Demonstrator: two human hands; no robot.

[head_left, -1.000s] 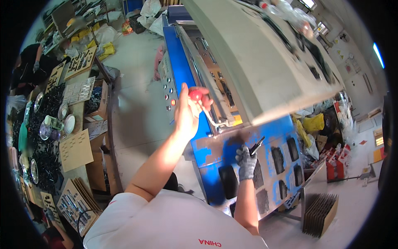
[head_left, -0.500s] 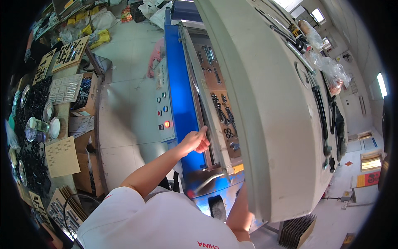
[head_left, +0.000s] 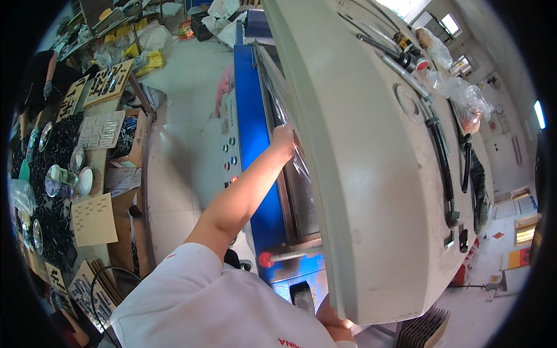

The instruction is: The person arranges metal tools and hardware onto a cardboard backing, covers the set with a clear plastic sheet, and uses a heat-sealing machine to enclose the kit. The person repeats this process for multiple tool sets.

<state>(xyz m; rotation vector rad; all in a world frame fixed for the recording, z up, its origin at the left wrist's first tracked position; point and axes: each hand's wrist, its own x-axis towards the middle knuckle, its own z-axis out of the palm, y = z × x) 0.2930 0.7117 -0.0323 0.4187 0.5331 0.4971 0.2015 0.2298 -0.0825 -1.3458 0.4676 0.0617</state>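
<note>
My left hand (head_left: 283,142) is closed at the inner side of a blue machine (head_left: 246,110), with crinkled clear plastic film (head_left: 300,166) at its fingers. Its fingertips are partly hidden. Below the film lies a dark bed (head_left: 304,214) inside a metal frame (head_left: 285,203). The machine's big beige cover (head_left: 377,191) hides much of the bed. My right hand is out of sight behind that cover; only part of the right forearm (head_left: 329,313) shows beneath it. A lever with a red knob (head_left: 266,259) sticks out at the machine's near end.
Push buttons (head_left: 233,160) line the machine's left panel. Farther left, a bench holds dark parts (head_left: 58,191), a clear jar (head_left: 60,181), dishes and boards of parts. Cardboard boxes (head_left: 125,226) stand under it. Another person's gloved hand (head_left: 47,89) is at the far left.
My left hand has moved forward, away from me, along the machine. The lever has swung to a flatter angle. The boards with metal parts beside the frame no longer show.
</note>
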